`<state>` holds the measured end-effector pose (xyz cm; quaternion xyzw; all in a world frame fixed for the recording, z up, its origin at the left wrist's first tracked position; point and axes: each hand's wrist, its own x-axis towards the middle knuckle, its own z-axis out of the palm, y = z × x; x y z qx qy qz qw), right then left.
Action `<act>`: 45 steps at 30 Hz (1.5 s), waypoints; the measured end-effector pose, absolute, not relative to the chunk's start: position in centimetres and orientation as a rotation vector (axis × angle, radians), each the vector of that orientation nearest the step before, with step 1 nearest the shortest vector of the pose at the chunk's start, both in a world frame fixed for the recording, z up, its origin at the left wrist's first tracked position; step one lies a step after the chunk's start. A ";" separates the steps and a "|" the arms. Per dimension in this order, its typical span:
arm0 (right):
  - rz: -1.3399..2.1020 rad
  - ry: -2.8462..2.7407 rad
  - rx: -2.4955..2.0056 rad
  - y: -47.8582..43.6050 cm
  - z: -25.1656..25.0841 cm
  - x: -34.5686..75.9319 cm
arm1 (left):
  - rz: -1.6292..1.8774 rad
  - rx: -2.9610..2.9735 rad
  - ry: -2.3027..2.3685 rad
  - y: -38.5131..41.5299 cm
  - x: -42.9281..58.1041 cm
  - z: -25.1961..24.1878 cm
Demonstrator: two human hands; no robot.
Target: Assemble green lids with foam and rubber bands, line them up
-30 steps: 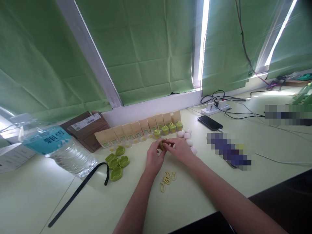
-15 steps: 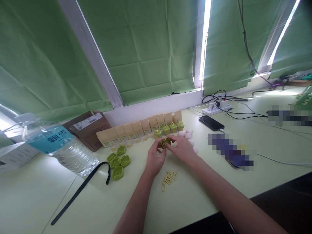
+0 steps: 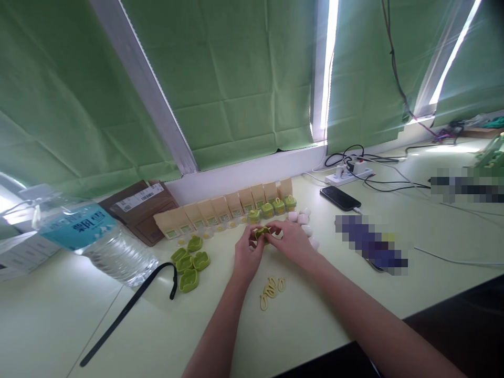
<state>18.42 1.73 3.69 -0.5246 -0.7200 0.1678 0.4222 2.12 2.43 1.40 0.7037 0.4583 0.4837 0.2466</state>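
Note:
My left hand and my right hand meet mid-table, their fingertips closed around a small green plastic shell. Fingers cover much of it, so its inside barely shows. Just behind them stands a row of small green cases, some topped with a pale yellow loop. Nearer me, several loose yellow loops lie in a small heap. To the left sits a cluster of open green shells. Pale pink and white lumps rest beside my right hand.
Brown paper bags or cards line the back, with small clear pieces with yellow centres before them. At left are a water bottle, a cardboard box and a black strap. A phone and power strip lie right.
Both hands have shifted slightly left with the green shell, which is now turned so that less of its opening shows. The view itself has moved a little; the other objects look undisturbed.

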 end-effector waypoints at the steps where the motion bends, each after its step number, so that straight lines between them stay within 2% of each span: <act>1: 0.418 -1.803 -1.309 1.8 3.6 18.4 | 1.319 1.922 1.252 2.4 2.1 1.4; 45: 0.336 -1.878 -1.335 2.0 2.8 18.3 | 1.276 1.920 1.240 2.3 2.3 1.5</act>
